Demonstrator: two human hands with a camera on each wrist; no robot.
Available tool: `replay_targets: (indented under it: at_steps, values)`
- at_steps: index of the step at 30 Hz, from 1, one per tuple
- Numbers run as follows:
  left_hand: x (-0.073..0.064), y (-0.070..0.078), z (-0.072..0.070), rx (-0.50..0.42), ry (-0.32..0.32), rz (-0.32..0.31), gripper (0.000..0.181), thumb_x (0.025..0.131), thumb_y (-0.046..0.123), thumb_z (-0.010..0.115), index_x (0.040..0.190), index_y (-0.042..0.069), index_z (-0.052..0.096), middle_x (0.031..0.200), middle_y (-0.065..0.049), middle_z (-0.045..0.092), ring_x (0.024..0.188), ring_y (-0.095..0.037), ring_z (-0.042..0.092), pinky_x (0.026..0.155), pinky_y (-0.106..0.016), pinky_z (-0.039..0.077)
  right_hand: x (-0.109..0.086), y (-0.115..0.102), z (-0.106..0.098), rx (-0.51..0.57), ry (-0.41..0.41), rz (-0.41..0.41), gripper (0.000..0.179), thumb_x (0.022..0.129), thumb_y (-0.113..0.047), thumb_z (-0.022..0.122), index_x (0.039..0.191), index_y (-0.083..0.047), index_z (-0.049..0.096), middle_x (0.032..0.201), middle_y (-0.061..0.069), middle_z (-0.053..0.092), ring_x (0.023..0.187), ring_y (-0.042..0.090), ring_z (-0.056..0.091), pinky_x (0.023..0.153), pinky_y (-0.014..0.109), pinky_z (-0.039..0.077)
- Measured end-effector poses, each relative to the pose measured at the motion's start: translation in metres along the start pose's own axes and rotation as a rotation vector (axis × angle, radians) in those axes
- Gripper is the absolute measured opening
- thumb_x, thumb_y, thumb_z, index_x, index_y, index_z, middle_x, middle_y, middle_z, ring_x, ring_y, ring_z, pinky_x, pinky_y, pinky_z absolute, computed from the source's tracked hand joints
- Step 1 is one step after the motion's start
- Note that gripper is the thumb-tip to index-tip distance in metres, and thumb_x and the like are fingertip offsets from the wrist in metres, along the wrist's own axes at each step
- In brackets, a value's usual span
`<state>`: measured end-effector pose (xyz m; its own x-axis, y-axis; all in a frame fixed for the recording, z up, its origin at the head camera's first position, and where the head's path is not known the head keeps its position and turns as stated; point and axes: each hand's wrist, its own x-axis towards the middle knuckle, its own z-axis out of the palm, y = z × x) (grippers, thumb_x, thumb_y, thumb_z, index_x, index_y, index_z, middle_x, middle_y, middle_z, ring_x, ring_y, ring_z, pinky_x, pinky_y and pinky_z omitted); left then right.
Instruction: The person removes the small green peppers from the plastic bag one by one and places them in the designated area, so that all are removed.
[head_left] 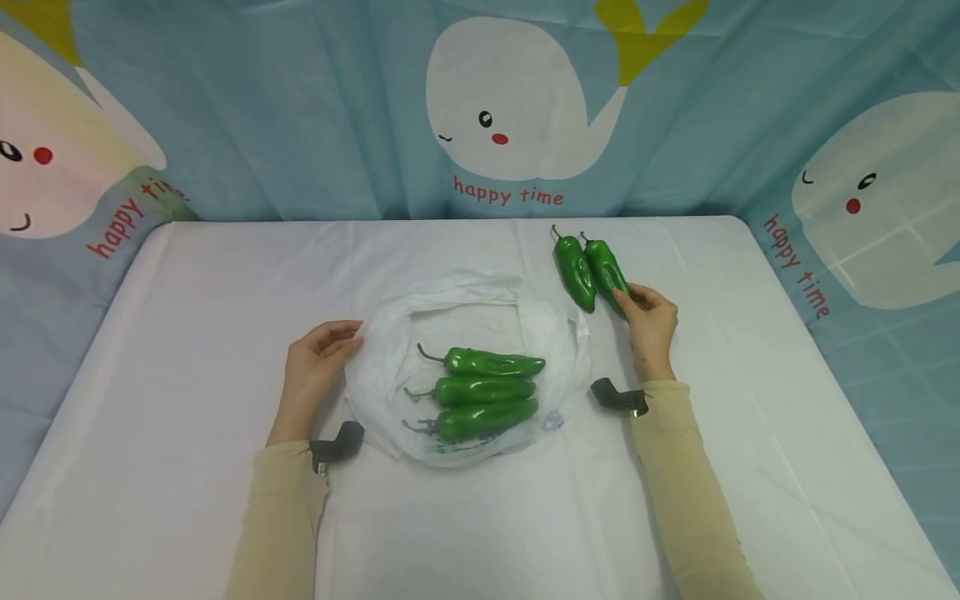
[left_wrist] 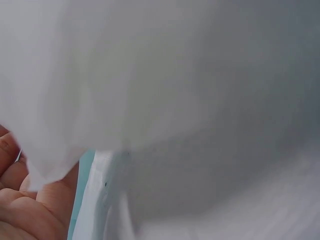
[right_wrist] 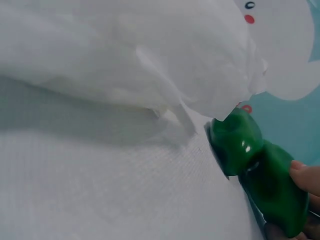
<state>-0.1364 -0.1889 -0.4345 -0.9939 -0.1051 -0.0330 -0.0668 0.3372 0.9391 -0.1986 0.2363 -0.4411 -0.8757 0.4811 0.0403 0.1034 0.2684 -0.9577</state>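
sleeves first, clock centred on the bag as the head view sees it: left sleeve (head_left: 281, 508) at eight, right sleeve (head_left: 693, 492) at four, each with a dark wrist camera (head_left: 339, 443) at the cuff. white plastic bag (head_left: 551, 333) lies on the white tablecloth (head_left: 180, 375) between the hands, mouth spread wide; faint print shows near six. inside it, three green peppers in a row: near pepper (head_left: 487, 420), middle pepper (head_left: 483, 391), far pepper (head_left: 495, 364), stems to nine, tips to three.

left hand (head_left: 318, 358) at nine: thumb and fingers pinch the bag's edge; the left wrist view is mostly filled by blurred plastic. right hand (head_left: 651, 325) between two and three: grasps the lower end of the gripped pepper (head_left: 602, 262), thumb on its upper side, stem toward eleven. loose pepper (head_left: 574, 271) lies just beside it, on its nine o'clock side, outside the bag, near one.

beyond the table's far edge: blue curtain (head_left: 285, 125), white whale (head_left: 517, 100) at twelve, red lettering beneath.
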Motion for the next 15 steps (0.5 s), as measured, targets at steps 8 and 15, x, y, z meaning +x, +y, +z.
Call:
replay_targets:
  at_steps: [8, 15]
  values:
    - [-0.0011, 0.0010, 0.0000, -0.004, -0.006, 0.004, 0.033, 0.092, 0.022, 0.064, 0.118, 0.001, 0.062, 0.103, -0.002, 0.064, 0.088, 0.002, 0.060, 0.078, -0.011, 0.046, 0.0014, 0.0016, 0.0017, -0.072, -0.074, -0.015, 0.035, 0.089, -0.016, 0.068, 0.119, 0.002, 0.062, 0.116, 0.016, 0.063, 0.100, 0.016, 0.060, 0.081, 0.019, 0.048]
    - [-0.0012, 0.0016, 0.0003, -0.009, -0.011, 0.006, 0.034, 0.092, 0.022, 0.064, 0.118, 0.001, 0.062, 0.104, -0.001, 0.064, 0.088, 0.002, 0.061, 0.078, -0.011, 0.046, 0.0046, -0.0001, -0.0037, -0.199, -0.171, -0.084, 0.040, 0.088, -0.008, 0.065, 0.126, 0.002, 0.057, 0.120, 0.020, 0.060, 0.109, 0.029, 0.060, 0.091, 0.032, 0.049]
